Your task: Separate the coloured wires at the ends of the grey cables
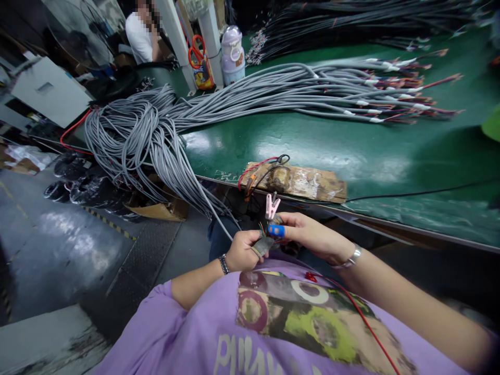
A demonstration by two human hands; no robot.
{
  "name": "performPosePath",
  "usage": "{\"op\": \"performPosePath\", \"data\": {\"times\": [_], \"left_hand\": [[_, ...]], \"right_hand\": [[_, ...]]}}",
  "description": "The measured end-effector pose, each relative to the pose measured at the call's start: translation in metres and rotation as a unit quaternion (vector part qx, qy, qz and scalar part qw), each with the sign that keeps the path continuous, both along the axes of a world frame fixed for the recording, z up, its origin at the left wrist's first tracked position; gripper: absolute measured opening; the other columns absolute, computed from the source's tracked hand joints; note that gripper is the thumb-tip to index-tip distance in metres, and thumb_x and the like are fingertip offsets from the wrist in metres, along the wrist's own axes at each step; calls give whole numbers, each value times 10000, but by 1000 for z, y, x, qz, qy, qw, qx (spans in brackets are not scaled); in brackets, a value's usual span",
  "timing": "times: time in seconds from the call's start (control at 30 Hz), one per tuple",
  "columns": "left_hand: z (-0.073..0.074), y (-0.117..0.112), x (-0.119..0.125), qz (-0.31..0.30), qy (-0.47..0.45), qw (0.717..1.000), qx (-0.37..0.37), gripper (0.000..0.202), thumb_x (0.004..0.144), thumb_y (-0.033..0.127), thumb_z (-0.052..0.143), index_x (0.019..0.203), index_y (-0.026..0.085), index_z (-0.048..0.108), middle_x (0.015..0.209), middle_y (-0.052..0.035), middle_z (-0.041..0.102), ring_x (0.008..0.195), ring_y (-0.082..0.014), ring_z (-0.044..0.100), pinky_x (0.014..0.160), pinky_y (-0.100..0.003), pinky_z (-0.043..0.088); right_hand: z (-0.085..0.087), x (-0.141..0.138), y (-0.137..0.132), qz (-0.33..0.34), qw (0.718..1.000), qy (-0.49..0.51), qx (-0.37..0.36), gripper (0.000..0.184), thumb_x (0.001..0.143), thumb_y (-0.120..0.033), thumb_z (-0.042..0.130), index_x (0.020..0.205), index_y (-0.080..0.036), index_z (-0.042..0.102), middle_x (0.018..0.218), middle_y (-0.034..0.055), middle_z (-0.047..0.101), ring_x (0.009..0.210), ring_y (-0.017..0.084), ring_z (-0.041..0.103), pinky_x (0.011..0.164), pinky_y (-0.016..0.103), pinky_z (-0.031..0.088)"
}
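Observation:
Close to my body, below the bench edge, my left hand (245, 251) is closed around the end of a grey cable (223, 225). Thin coloured wires (261, 229) fan out of that end. A grey, strip-like piece (262, 247) lies against the left fingers. Just to the right, my right hand (299, 232) is closed, with a blue finger cover (276, 230) on its thumb. What its fingers pinch is too small to make out. A pink clothes peg (272, 206) stands right above the right fingertips, near the bench edge.
A large bundle of grey cables (250, 99) lies across the green bench (351, 146) and hangs over its edge. At the edge sits a stained wooden board (312, 182) with red and black leads. Behind stand a lilac bottle (233, 54) and orange-handled scissors (197, 52). A co-worker (140, 36) is at the back.

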State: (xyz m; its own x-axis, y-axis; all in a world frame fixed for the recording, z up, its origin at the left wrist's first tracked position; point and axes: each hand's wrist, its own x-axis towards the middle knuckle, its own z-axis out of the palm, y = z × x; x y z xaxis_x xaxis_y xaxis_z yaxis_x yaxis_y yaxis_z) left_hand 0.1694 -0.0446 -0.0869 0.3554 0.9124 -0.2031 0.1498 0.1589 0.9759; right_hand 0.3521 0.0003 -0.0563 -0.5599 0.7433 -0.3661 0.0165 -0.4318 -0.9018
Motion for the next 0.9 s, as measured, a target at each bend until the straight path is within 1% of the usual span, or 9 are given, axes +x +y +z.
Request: {"op": "performPosePath", "data": {"times": [0.13,0.23,0.43,0.6,0.7,0.8,0.9], "left_hand": [[3,0,0,11,-1,1000,-2,368,786,452,615,603,137,561,535,-6,557,425,-72,509,424,-175,380],[5,0,1,13,-1,1000,1,387,784,469,607,592,137,556,528,-8,553,424,-72,506,429,-177,382],[6,0,1,14,5,1000,-2,436,773,533,614,592,141,549,523,-5,549,424,-71,505,431,-177,384],[2,-1,0,21,-3,1000,0,450,776,550,611,596,142,548,530,-5,548,424,-73,504,430,-183,392],[1,-1,-1,28,-15,999,-14,479,769,593,607,616,142,554,555,-8,565,432,-74,513,436,-186,401],[2,0,0,50,-28,997,-43,519,776,634,585,615,142,546,533,-1,553,422,-72,505,432,-182,387],[3,0,0,76,-42,994,-65,535,786,641,575,596,143,535,498,9,528,406,-70,488,422,-181,364]], "right_hand": [[4,2,-2,-5,999,-14,33,497,632,-615,748,677,-162,549,617,-31,484,562,88,386,532,244,322],[4,1,-4,-1,999,-31,45,488,620,-601,759,699,-165,556,628,-25,501,568,96,407,526,242,334],[2,-8,-8,-34,995,-62,68,476,615,-600,747,687,-173,550,606,-37,476,543,88,371,501,233,311],[4,-11,-9,-55,994,-55,77,420,589,-519,781,661,-176,550,617,-29,512,571,103,421,552,247,362],[3,-12,-10,-75,992,-49,87,350,632,-459,748,641,-180,538,609,-31,507,564,102,415,555,247,367],[-3,-14,-13,-106,987,-46,111,285,662,-418,712,661,-176,562,630,-22,540,582,112,444,584,256,388],[-11,-18,-17,-145,979,-48,137,244,682,-390,693,691,-172,584,650,-14,566,611,127,481,625,272,410]]}}
